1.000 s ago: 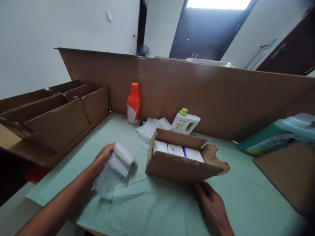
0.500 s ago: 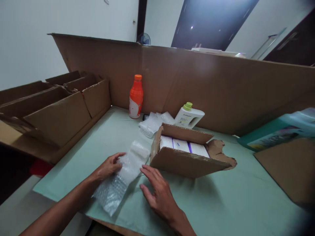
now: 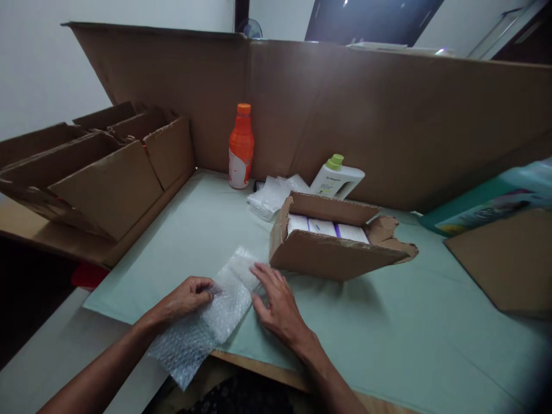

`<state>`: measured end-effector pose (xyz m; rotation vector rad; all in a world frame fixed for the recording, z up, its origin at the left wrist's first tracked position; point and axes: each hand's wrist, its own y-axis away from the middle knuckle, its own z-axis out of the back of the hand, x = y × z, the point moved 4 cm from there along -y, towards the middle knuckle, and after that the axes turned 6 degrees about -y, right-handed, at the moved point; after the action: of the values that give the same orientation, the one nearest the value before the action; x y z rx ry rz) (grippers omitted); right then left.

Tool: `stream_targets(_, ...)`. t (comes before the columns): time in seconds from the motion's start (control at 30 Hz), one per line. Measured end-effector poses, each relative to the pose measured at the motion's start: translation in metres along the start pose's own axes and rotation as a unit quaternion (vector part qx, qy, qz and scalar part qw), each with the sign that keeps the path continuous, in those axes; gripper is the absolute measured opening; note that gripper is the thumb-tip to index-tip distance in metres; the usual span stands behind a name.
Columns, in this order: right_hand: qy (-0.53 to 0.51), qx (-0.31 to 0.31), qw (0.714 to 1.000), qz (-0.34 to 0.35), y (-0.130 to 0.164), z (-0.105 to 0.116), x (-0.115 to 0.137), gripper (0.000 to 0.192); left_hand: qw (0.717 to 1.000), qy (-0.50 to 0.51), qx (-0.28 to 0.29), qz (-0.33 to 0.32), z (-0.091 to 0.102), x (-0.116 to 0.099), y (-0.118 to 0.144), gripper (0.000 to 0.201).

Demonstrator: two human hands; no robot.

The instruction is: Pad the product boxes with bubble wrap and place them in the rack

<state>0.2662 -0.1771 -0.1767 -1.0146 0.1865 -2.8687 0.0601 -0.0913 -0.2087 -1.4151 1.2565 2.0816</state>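
Observation:
A sheet of clear bubble wrap (image 3: 211,319) lies flat on the pale green table cover (image 3: 388,328), its near end hanging over the table's front edge. My left hand (image 3: 187,298) pinches its left edge with curled fingers. My right hand (image 3: 278,302) rests flat beside its right edge, fingertips touching the wrap. Just behind the hands stands a small open cardboard box (image 3: 332,253) with a torn right flap, holding three white packs with purple stripes (image 3: 325,228).
An orange bottle (image 3: 240,147), a white jug with a green cap (image 3: 337,177) and a pile of bubble wrap (image 3: 273,195) stand at the back against a tall cardboard wall (image 3: 388,126). Open cardboard boxes (image 3: 99,172) line the left. A teal package (image 3: 491,204) and flat cardboard (image 3: 509,259) lie right.
My left hand laid the rolled bubble wrap down and it now lies spread flat. My right hand left the box's front and came to the wrap's right edge. The view tilted down.

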Motion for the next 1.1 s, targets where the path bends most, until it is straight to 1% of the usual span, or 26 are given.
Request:
stream_targets(0.07,0.033,-0.066,0.997,-0.011,-0.012,0.000,-0.003,0.057,1.000,-0.004,0.000,0.001,-0.002,0.000,-0.002,0.031)
stream_targets(0.1,0.037,-0.085,0.996,-0.012,-0.017,-0.002,-0.006,0.048,1.000,-0.009,-0.005,0.001,-0.002,0.001,-0.002,0.032)
stream_targets(0.17,0.024,-0.111,0.993,-0.015,-0.025,-0.004,-0.013,0.023,1.000,-0.023,-0.019,0.005,0.000,0.002,-0.002,0.037)
stream_targets(0.2,0.015,-0.122,0.992,-0.020,-0.025,-0.004,-0.018,0.019,0.999,-0.027,-0.026,0.008,0.002,0.002,-0.002,0.039)
stream_targets(0.23,0.010,-0.134,0.991,-0.025,-0.022,-0.002,-0.022,0.020,0.999,-0.029,-0.032,0.012,0.004,0.003,-0.001,0.041)
stream_targets(0.3,-0.018,-0.171,0.984,-0.046,-0.008,0.008,-0.029,0.023,0.999,-0.033,-0.040,0.014,0.009,0.001,0.001,0.043)
stream_targets(0.37,-0.101,-0.219,0.967,-0.087,0.012,0.023,-0.037,0.025,0.998,-0.041,-0.041,0.014,0.014,-0.001,0.002,0.045)
stream_targets(0.4,-0.160,-0.241,0.951,-0.114,0.023,0.029,-0.041,0.026,0.998,-0.049,-0.036,0.013,0.015,-0.003,0.001,0.046)
stream_targets(0.47,-0.276,-0.273,0.905,-0.170,0.044,0.039,-0.051,0.030,0.997,-0.069,-0.018,0.010,0.017,-0.007,-0.001,0.048)
stream_targets(0.53,-0.345,-0.289,0.867,-0.215,0.064,0.048,-0.062,0.032,0.995,-0.096,-0.004,0.002,0.018,-0.011,-0.006,0.049)
stream_targets(0.57,-0.360,-0.296,0.854,-0.233,0.074,0.053,-0.068,0.033,0.994,-0.111,-0.004,-0.006,0.019,-0.014,-0.008,0.049)
stream_targets(0.63,-0.358,-0.306,0.841,-0.266,0.095,0.065,-0.080,0.034,0.991,-0.134,-0.021,-0.022,0.024,-0.020,-0.016,0.049)
stream_targets(0.67,-0.348,-0.305,0.840,-0.282,0.105,0.072,-0.087,0.034,0.989,-0.142,-0.041,-0.032,0.028,-0.024,-0.020,0.048)
stream_targets(0.7,-0.335,-0.300,0.842,-0.298,0.115,0.078,-0.093,0.035,0.985,-0.148,-0.077,-0.048,0.034,-0.030,-0.025,0.047)
stream_targets(0.73,-0.320,-0.294,0.845,-0.313,0.124,0.085,-0.098,0.035,0.978,-0.152,-0.125,-0.068,0.042,-0.038,-0.030,0.046)
stream_targets(0.8,-0.286,-0.281,0.853,-0.335,0.139,0.093,-0.108,0.035,0.955,-0.157,-0.226,-0.112,0.059,-0.058,-0.042,0.044)
stream_targets(0.83,-0.269,-0.281,0.857,-0.339,0.145,0.096,-0.112,0.035,0.942,-0.157,-0.267,-0.131,0.067,-0.070,-0.050,0.043)
stream_targets(0.87,-0.252,-0.285,0.860,-0.340,0.149,0.097,-0.115,0.035,0.931,-0.156,-0.297,-0.145,0.073,-0.085,-0.059,0.041)
stream_targets(0.93,-0.229,-0.298,0.864,-0.335,0.153,0.094,-0.119,0.034,0.909,-0.161,-0.342,-0.176,0.082,-0.121,-0.082,0.036)
stream_targets(0.97,-0.223,-0.305,0.864,-0.333,0.154,0.092,-0.120,0.034,0.893,-0.172,-0.366,-0.198,0.084,-0.141,-0.095,0.033)
stream_targets(1.0,-0.220,-0.315,0.862,-0.331,0.153,0.089,-0.121,0.034,0.869,-0.194,-0.392,-0.231,0.085,-0.164,-0.108,0.031)
stream_targets(1.03,-0.218,-0.325,0.859,-0.331,0.153,0.086,-0.122,0.033,0.846,-0.224,-0.406,-0.265,0.083,-0.186,-0.121,0.032)
stream_targets(1.07,-0.218,-0.332,0.855,-0.333,0.153,0.084,-0.123,0.033,0.832,-0.260,-0.394,-0.291,0.079,-0.205,-0.135,0.036)
stream_targets(1.1,-0.218,-0.338,0.852,-0.335,0.154,0.082,-0.123,0.033,0.825,-0.299,-0.367,-0.309,0.073,-0.221,-0.147,0.044)
